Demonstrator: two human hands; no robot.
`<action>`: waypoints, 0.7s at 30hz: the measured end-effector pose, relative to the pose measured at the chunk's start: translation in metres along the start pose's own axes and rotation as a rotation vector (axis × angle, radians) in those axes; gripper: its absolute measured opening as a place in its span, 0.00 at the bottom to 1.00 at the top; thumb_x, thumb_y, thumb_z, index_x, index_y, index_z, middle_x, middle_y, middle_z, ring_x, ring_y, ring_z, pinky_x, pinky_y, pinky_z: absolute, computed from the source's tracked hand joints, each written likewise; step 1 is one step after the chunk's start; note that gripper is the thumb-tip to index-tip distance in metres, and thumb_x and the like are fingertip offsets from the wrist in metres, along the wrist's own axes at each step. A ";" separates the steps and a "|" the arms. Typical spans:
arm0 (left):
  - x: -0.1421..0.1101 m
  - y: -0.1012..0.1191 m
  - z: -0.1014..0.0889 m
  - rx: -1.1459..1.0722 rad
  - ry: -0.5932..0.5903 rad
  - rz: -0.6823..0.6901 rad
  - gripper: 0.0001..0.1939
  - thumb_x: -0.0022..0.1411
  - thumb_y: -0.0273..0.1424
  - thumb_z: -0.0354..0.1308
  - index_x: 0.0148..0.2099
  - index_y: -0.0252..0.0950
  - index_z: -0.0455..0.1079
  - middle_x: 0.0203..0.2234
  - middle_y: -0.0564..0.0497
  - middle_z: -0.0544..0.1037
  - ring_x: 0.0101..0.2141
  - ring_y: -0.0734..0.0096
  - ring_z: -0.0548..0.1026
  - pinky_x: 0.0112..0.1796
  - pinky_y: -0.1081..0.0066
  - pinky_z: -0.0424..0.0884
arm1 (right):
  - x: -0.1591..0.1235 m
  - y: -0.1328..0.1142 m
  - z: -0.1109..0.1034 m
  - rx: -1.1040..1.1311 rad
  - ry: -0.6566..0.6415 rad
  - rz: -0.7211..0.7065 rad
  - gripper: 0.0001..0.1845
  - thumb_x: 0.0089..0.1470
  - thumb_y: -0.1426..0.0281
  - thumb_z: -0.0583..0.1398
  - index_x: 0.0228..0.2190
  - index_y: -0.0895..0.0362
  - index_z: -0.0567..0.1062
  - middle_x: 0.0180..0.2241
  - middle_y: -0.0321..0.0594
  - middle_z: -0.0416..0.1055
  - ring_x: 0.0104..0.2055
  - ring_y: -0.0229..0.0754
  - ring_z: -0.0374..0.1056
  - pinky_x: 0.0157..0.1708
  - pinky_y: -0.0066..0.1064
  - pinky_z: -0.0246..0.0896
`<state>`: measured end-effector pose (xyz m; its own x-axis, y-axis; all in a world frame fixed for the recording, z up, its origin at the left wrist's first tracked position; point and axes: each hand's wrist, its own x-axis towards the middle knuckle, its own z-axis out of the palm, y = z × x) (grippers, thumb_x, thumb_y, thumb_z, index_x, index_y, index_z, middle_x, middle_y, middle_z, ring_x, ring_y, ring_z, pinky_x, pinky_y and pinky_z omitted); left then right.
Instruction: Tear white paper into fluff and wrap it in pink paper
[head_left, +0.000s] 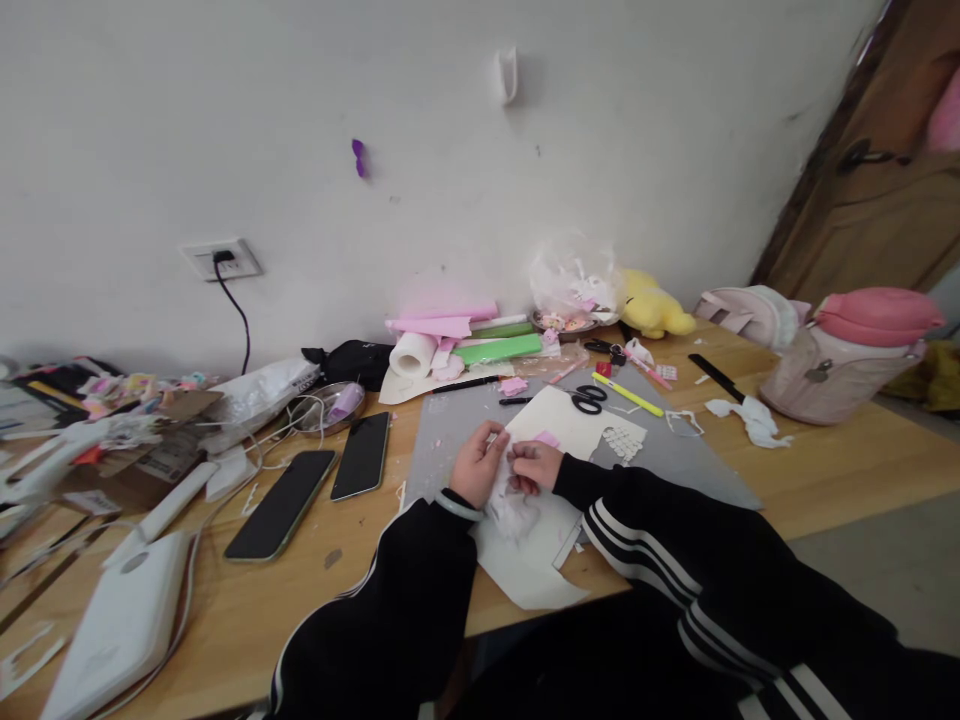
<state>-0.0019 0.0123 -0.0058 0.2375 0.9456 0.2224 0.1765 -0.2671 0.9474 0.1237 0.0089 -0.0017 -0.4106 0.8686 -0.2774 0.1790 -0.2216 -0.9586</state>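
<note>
My left hand [478, 466] and my right hand [537, 465] are close together over the grey cutting mat [444, 440]. Between them is a thin, crumpled white sheet [513, 515], pinched by the fingers of both hands; whether it is tissue or plastic I cannot tell. White paper [534, 582] lies beneath, reaching past the table's front edge. A small pink piece [547, 438] is just beyond my fingers. Black-handled scissors [589, 399] rest on the paper, close to a piece of white lattice-like material [624, 442].
Two phones [281, 505] and a white power bank [120, 620] with cables lie left. Pink rolls [442, 318], a green roll [499, 348] and a plastic bag [574, 280] line the wall. Right are a yellow marker [628, 394], a black-handled knife [716, 377] and a pink bag [832, 370].
</note>
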 end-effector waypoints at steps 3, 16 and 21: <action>0.000 0.002 0.000 -0.016 0.008 -0.004 0.10 0.54 0.39 0.48 0.31 0.37 0.58 0.12 0.62 0.62 0.13 0.79 0.61 0.16 0.78 0.57 | 0.001 0.001 0.001 0.019 0.034 -0.001 0.10 0.41 0.83 0.47 0.17 0.58 0.58 0.08 0.25 0.60 0.07 0.27 0.53 0.06 0.17 0.47; 0.002 0.005 -0.002 -0.094 0.079 -0.009 0.11 0.53 0.40 0.49 0.30 0.36 0.57 0.12 0.62 0.57 0.14 0.81 0.56 0.15 0.80 0.51 | 0.007 0.005 -0.003 0.114 0.119 -0.023 0.08 0.44 0.80 0.46 0.20 0.56 0.56 0.08 0.24 0.60 0.07 0.28 0.53 0.05 0.18 0.45; 0.002 0.002 -0.002 -0.018 0.043 0.001 0.11 0.55 0.40 0.47 0.31 0.37 0.57 0.12 0.62 0.56 0.13 0.81 0.54 0.15 0.80 0.51 | 0.003 0.001 -0.001 0.085 0.042 -0.027 0.07 0.43 0.81 0.47 0.21 0.57 0.58 0.08 0.24 0.60 0.07 0.27 0.52 0.06 0.17 0.45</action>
<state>-0.0030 0.0138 -0.0034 0.1961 0.9526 0.2325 0.1586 -0.2648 0.9512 0.1238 0.0116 -0.0028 -0.3756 0.8923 -0.2506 0.0912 -0.2335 -0.9681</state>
